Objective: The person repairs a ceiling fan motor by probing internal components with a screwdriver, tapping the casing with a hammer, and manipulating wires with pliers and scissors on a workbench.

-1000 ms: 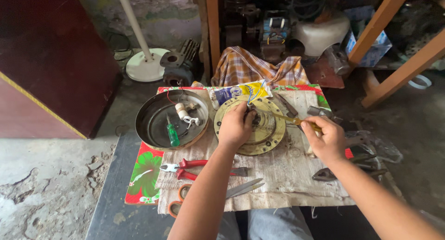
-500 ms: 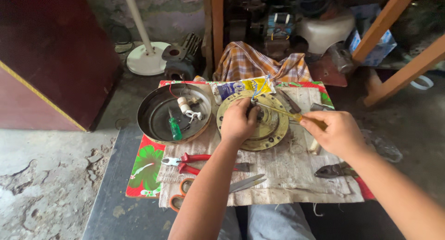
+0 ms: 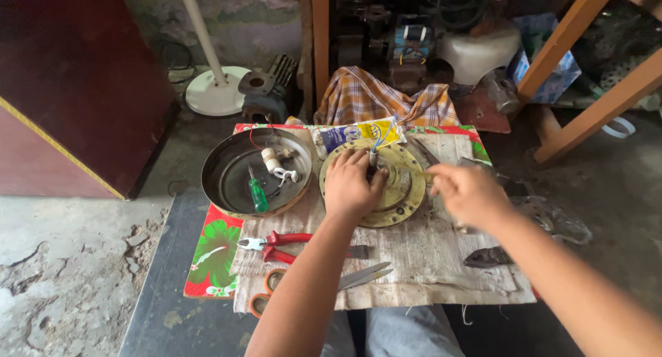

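The round yellowish metal motor cover plate (image 3: 386, 185) lies flat on the worn cardboard sheet (image 3: 414, 260), directly ahead of both hands. The left hand (image 3: 352, 185) rests palm-down on it, fingers loosely spread beside its central hub with wires. The right hand (image 3: 469, 191), blurred, hovers just off its right rim; its grasp cannot be told. 1 dark round pan (image 3: 227, 178) holding a green-handled screwdriver (image 3: 257, 191) sits left; red-handled pliers (image 3: 276, 245) lie nearer.
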